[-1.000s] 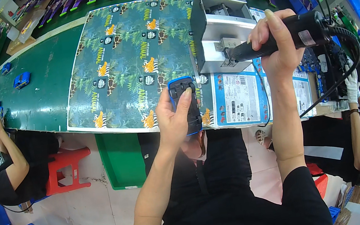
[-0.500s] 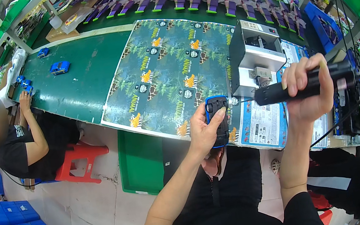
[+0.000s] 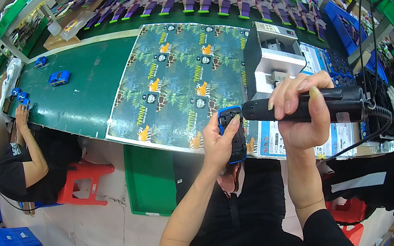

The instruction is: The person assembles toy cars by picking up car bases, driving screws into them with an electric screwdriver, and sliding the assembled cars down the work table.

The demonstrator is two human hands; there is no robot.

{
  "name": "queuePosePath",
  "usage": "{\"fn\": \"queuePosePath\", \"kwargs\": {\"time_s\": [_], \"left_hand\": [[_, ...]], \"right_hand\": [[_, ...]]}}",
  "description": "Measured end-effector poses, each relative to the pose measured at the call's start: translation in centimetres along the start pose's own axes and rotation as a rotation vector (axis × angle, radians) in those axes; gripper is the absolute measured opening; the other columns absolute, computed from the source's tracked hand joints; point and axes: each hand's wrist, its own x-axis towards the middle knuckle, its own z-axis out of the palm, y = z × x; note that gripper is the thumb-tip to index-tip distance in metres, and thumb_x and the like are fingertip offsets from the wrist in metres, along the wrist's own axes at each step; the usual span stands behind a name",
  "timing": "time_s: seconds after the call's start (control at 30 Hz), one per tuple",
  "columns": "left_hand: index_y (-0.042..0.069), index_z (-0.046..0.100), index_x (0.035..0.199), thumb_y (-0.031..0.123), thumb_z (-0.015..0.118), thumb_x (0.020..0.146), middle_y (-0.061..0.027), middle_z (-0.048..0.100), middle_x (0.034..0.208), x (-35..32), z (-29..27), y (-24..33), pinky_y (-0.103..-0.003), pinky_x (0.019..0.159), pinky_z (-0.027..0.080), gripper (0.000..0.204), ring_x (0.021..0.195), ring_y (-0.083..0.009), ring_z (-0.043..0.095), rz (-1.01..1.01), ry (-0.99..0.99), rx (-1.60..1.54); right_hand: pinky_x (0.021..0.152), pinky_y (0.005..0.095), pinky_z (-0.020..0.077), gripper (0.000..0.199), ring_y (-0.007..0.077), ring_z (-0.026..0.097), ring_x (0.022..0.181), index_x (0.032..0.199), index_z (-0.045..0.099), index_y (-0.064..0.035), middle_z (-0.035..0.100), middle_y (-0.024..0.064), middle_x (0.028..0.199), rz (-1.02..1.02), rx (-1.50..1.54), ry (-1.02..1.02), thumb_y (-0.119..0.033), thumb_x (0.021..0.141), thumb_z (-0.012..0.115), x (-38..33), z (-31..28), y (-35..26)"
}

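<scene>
My left hand (image 3: 217, 143) grips a blue toy car (image 3: 239, 146) with its black underside facing me, the thumb pressed across it. The car is held at the near edge of the bench. In my right hand (image 3: 300, 118) is a black electric screwdriver (image 3: 347, 104), lying nearly level with its nose pointing left. That nose is right at the car's upper right side; whether the bit touches the car cannot be made out. Just beyond the screwdriver stands a silver box-shaped machine (image 3: 274, 58), probably a screw feeder.
Patterned animal-print sheeting (image 3: 171, 91) covers the bench. Blue toy cars (image 3: 60, 78) lie on the green surface at left, where a person sits on a red stool (image 3: 84, 183). Purple-and-green parts (image 3: 206, 4) line the far belt. A green bin (image 3: 147, 181) is below. Cables (image 3: 372, 15) hang at right.
My right hand has brought the screwdriver left, from beside the silver machine to the toy car. My left hand still holds the car. The whole view has shifted slightly.
</scene>
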Motion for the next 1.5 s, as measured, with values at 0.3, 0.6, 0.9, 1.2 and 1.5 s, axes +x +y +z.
{"fn": "queuePosePath", "kwargs": {"time_s": [0.3, 0.6, 0.9, 1.2, 1.5], "left_hand": [[0.000, 0.059, 0.116, 0.012, 0.063, 0.095, -0.0066, 0.068, 0.097, 0.2, 0.1, -0.4, -0.025, 0.065, 0.055, 0.025, 0.074, -0.0118, 0.066, 0.034, -0.011, 0.007], [0.001, 0.063, 0.106, 0.009, 0.073, 0.082, -0.0009, 0.065, 0.085, 0.0, -0.4, -1.0, -0.023, 0.068, 0.048, 0.028, 0.073, -0.0061, 0.057, 0.113, 0.012, 0.183], [0.003, 0.064, 0.103, 0.007, 0.071, 0.081, 0.0001, 0.064, 0.083, -0.2, -0.3, -0.3, -0.022, 0.067, 0.047, 0.023, 0.072, -0.0048, 0.056, 0.079, 0.003, 0.147], [0.003, 0.064, 0.107, 0.010, 0.074, 0.084, -0.0028, 0.066, 0.091, 0.5, -0.7, -0.5, -0.027, 0.073, 0.052, 0.026, 0.079, -0.0108, 0.062, -0.041, 0.097, -0.175], [0.011, 0.043, 0.134, -0.005, 0.065, 0.083, -0.0119, 0.059, 0.116, 1.9, -2.6, 0.2, -0.041, 0.075, 0.060, 0.058, 0.096, -0.0242, 0.065, -0.200, -0.039, -0.653]], "right_hand": [[0.061, 0.0332, 0.0485, 0.017, 0.0169, 0.053, 0.055, 0.094, 0.049, -0.0037, 0.053, 0.0076, 0.066, -0.013, -0.125, -0.009, -0.017, 0.091, 0.059, -1.1, 0.1, 0.8], [0.061, 0.0327, 0.0466, 0.025, 0.0168, 0.052, 0.058, 0.093, 0.047, -0.0048, 0.054, 0.0073, 0.069, 0.042, -0.137, -0.059, -0.020, 0.087, 0.066, -2.6, -0.1, 2.1], [0.062, 0.0330, 0.0478, 0.028, 0.0178, 0.054, 0.059, 0.093, 0.048, -0.0046, 0.055, 0.0081, 0.070, 0.049, -0.011, -0.055, -0.017, 0.084, 0.071, -2.5, -0.5, 2.1], [0.056, 0.0289, 0.0365, 0.032, 0.0154, 0.045, 0.057, 0.092, 0.050, -0.0024, 0.047, 0.0055, 0.067, -0.149, -0.240, -0.023, -0.035, 0.095, 0.047, -0.8, -3.3, -0.6], [0.063, 0.0253, 0.0376, 0.016, 0.0126, 0.042, 0.065, 0.102, 0.057, 0.0011, 0.043, 0.0047, 0.074, -0.012, -0.333, 0.215, -0.014, 0.099, 0.052, 3.1, -14.5, -0.1]]}}
